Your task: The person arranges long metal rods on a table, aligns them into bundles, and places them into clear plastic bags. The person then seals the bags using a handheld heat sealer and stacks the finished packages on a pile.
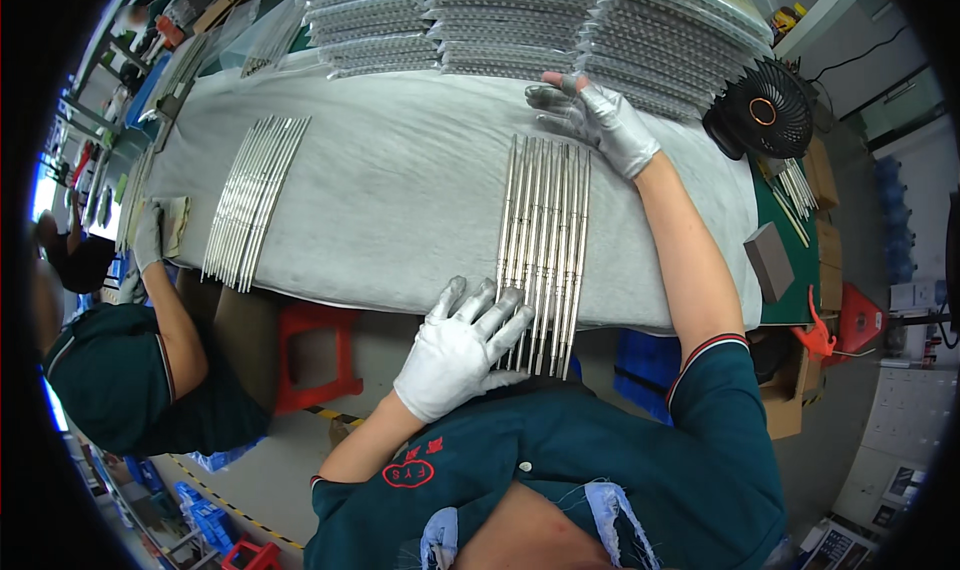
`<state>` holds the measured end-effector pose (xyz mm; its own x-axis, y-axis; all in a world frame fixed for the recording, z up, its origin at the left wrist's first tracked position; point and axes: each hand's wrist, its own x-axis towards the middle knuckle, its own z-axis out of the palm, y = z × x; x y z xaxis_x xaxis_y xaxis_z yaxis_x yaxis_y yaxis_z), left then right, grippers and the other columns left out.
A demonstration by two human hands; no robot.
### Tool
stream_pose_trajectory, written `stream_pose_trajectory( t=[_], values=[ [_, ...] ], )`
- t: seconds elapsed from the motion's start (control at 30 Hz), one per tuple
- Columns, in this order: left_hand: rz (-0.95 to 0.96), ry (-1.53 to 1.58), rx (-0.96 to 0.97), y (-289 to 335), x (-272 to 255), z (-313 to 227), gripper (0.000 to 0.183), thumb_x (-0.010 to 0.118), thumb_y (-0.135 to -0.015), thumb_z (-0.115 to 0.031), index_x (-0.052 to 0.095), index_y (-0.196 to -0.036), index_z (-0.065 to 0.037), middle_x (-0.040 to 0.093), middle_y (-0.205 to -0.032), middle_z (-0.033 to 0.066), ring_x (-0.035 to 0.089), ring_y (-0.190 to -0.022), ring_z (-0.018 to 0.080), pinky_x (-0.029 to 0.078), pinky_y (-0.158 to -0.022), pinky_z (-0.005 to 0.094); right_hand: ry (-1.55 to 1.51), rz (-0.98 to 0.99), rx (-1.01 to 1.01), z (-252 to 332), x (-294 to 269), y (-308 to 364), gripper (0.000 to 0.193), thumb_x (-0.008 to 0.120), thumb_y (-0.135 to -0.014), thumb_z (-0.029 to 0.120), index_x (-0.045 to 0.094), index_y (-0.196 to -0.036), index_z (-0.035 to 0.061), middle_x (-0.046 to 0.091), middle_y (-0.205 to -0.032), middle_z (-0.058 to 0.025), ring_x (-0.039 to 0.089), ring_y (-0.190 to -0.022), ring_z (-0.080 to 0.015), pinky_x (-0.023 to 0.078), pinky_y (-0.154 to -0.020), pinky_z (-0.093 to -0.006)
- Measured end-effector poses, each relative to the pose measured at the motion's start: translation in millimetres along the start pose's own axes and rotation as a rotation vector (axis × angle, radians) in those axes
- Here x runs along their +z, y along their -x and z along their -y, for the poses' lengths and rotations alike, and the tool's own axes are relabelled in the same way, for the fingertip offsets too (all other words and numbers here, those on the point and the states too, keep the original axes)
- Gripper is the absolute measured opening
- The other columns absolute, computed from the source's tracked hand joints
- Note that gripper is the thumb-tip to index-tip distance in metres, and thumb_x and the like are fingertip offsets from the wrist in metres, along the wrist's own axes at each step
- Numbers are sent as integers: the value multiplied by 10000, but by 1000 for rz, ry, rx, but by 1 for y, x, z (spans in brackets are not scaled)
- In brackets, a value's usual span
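Note:
A row of shiny metal rods (540, 220) lies side by side on the cloth-covered table in front of me, their near ends reaching past its front edge. My left hand (465, 345), in a white glove, rests with spread fingers at the left side of the rods' near ends, fingertips touching them. Beyond the far ends, my right hand (605, 125) hovers with its fingers apart and nothing in them. Its glove is greyed at the fingers, and some bare fingertip shows. A second row of thinner-looking rods (257, 200) lies farther left on the grey cloth (400, 190).
Stacks of plastic-wrapped rods (510, 30) line the table's back. A black fan (762, 108) stands at the right, near a grey block (768, 262). At left sits a co-worker (130, 375) with a gloved hand on the table. A red stool (315, 355) stands below the table edge.

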<state>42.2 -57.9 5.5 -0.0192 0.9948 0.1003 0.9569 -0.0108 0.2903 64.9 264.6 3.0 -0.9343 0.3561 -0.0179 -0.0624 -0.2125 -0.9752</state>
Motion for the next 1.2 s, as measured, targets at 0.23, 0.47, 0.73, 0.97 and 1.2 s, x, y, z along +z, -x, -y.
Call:
stream_pose_trajectory(
  t=[0.23, 0.47, 0.73, 0.97, 1.2],
  values=[
    [-122, -56, 83, 2, 15, 10, 603, 716, -694, -406, 558, -1220, -158, 596, -1168, 69, 554, -1084, 291, 411, -950, 529, 111, -147, -11, 4, 6, 3, 462, 571, -937, 318, 524, -1285, 17, 602, -1204, -142, 602, -1085, -212, 502, -931, -314],
    [-252, 25, 288, 9, 6, 7, 384, 687, -703, -429, 655, -976, -161, 635, -1056, 43, 604, -976, 274, 466, -896, 474, -129, -188, 25, -12, -12, -4, 502, 562, -938, 326, 491, -1295, -19, 587, -1214, -165, 589, -1115, -271, 490, -957, -364],
    [-1134, 952, 26, -66, -73, 34, 408, 379, -973, -371, 543, -880, -9, 644, -938, 210, 655, -807, 353, 553, -736, 469, -162, -154, 17, -15, -10, -7, 482, 569, -937, 296, 488, -1300, -12, 597, -1198, -160, 595, -1103, -272, 488, -962, -364],
    [-969, 1231, -446, -138, -148, 96, 363, 483, -975, -362, 558, -998, -8, 576, -746, 38, 559, -528, 130, 363, -366, 182, -62, -168, 18, -15, -15, -2, 428, 568, -941, 274, 530, -1265, -3, 610, -1186, -141, 597, -1097, -235, 498, -935, -335],
    [-541, 1492, -903, -149, -15, 140, 379, 535, -947, -327, 555, -1131, 4, 566, -755, 55, 534, -512, 146, 447, -426, 268, 22, -150, 24, -13, -1, -4, 412, 551, -953, 265, 540, -1261, -9, 623, -1182, -131, 606, -1077, -202, 498, -917, -302]
  ],
)
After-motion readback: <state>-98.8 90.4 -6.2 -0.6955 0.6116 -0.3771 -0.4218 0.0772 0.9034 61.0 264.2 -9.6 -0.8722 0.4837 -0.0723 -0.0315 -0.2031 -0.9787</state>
